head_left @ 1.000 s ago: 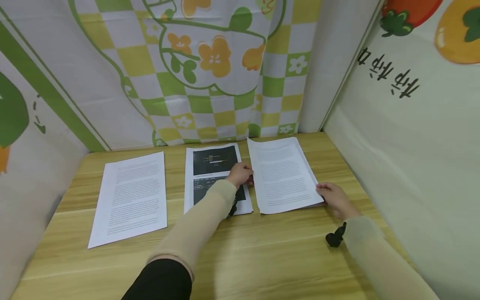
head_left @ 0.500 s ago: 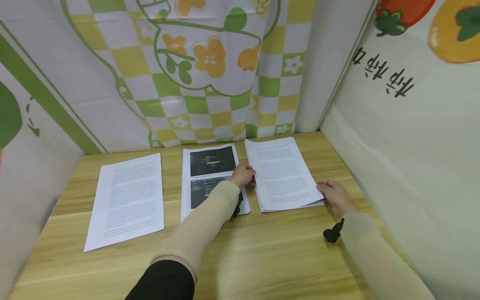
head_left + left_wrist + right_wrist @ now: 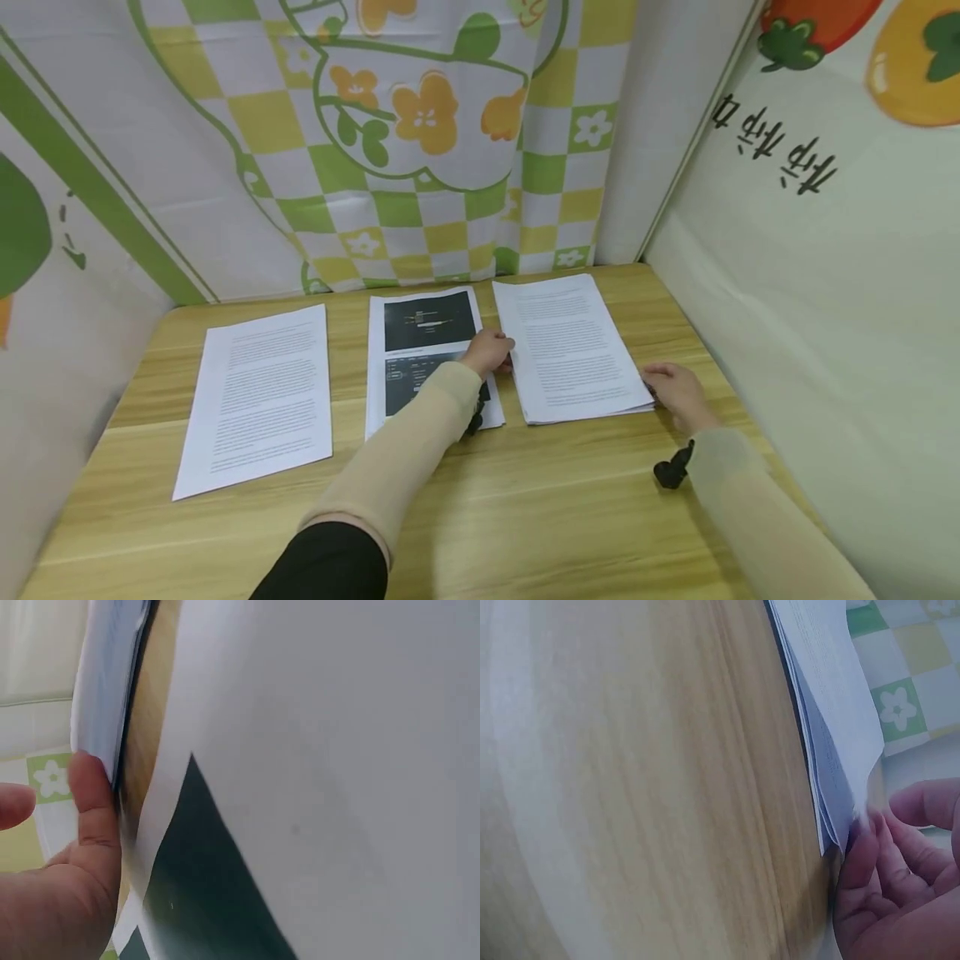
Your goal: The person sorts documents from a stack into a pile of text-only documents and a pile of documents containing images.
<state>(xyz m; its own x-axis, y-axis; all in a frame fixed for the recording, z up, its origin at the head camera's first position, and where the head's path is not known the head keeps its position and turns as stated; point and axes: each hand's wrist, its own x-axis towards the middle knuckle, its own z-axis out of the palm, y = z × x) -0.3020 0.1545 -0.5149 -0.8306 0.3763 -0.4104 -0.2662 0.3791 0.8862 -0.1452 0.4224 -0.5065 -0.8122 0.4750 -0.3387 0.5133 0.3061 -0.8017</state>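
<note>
In the head view, a paper stack [image 3: 573, 350] lies flat on the right side of the wood-grain counter [image 3: 547, 517], its long axis running away from the person and its far end leaning to the left; the printed lines cross its short side. The left hand [image 3: 489, 350] touches its left long edge, about midway along. The right hand [image 3: 677, 396] is at its near right corner. Just left of it, the illustrated stack [image 3: 431, 323], with dark picture blocks, points almost straight away and lies partly beneath the left forearm. Further left and well apart, the text pages [image 3: 272, 396] also point away, their far end tipped a little to the right. A checked curtain [image 3: 420, 200] hangs behind the counter.

In the left wrist view, one finger lies nearly straight with its tip against the edge of the paper stack, while another digit stands clear; the left hand is not clenched.

In the right wrist view, the long edge of the paper stack slants down to a corner at the bent fingers. The sheets part slightly there and the top one bows. Whether the right hand pinches the corner or only touches it, I cannot tell.
</note>
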